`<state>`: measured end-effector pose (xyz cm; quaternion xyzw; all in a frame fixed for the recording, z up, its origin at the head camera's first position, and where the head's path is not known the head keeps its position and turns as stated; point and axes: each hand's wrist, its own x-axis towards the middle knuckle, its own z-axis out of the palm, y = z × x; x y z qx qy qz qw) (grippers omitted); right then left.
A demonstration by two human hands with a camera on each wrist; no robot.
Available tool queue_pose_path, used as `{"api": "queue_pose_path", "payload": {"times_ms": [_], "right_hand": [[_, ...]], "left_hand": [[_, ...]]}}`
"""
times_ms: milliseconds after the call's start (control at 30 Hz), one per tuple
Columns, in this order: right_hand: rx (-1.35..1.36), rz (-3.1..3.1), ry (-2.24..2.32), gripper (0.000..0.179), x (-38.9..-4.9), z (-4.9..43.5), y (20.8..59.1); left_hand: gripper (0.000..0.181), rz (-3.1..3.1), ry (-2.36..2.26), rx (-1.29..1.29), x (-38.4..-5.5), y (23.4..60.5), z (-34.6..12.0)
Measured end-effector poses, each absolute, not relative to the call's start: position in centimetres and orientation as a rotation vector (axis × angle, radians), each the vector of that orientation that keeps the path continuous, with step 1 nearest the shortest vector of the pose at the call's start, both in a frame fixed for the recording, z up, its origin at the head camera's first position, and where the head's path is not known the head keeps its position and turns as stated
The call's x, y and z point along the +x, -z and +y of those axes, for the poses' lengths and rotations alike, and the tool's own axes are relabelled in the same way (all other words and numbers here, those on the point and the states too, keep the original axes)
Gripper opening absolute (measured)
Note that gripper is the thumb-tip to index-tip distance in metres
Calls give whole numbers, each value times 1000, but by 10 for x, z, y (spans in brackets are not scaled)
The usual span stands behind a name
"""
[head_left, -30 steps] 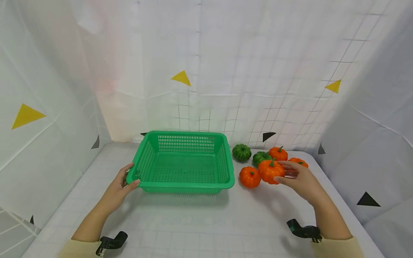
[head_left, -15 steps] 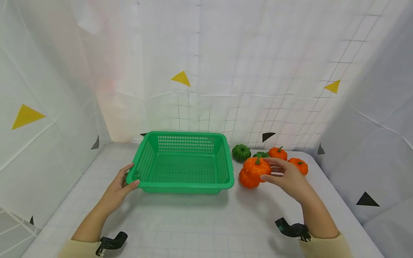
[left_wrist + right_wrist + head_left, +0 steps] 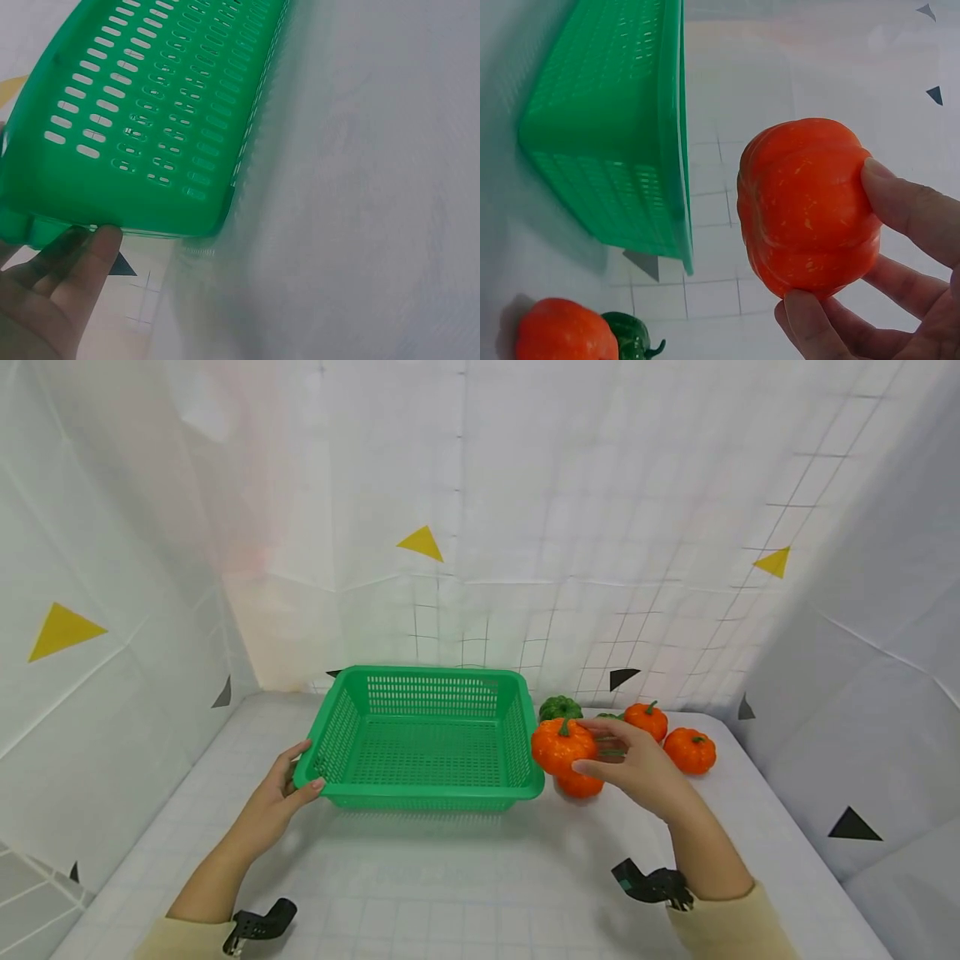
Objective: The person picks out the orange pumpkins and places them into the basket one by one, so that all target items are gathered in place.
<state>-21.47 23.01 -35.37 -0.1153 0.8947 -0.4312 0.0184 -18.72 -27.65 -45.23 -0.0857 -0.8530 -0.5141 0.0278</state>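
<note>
A green plastic basket (image 3: 431, 792) with slotted walls stands on the table. My left hand (image 3: 272, 802) grips its left rim near the front corner, thumb on the front edge; the left wrist view shows the fingers (image 3: 94, 262) at the basket's end. My right hand (image 3: 637, 768) holds an orange pumpkin (image 3: 561, 748) by its side, between thumb and fingers, raised beside the basket's right rim. In the right wrist view this pumpkin (image 3: 810, 206) is clear of the table. Beneath it, a second orange pumpkin (image 3: 580, 785) is partly hidden.
Behind the held pumpkin sits a green pumpkin (image 3: 559, 707); another green one (image 3: 609, 717) is mostly hidden by my right hand. Two more orange pumpkins, one at the back (image 3: 646, 719) and one farther right (image 3: 690, 751), rest on the table. White sheets wall the back and sides.
My right hand has carried the orange pumpkin leftward, from among the others to the basket's right rim. My left hand and the basket have stayed in place.
</note>
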Motion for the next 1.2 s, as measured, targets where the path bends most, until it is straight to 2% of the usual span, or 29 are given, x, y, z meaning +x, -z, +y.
{"api": "queue_pose_path", "payload": {"times_ms": [500, 1200], "right_hand": [[-556, 2645, 1450, 60, -229, 187, 351], [-598, 2601, 1439, 57, -243, 131, 351]], "left_hand": [[73, -2631, 1580, -248, -188, 453, -275], [72, -2614, 1602, -259, -187, 454, -275]]}}
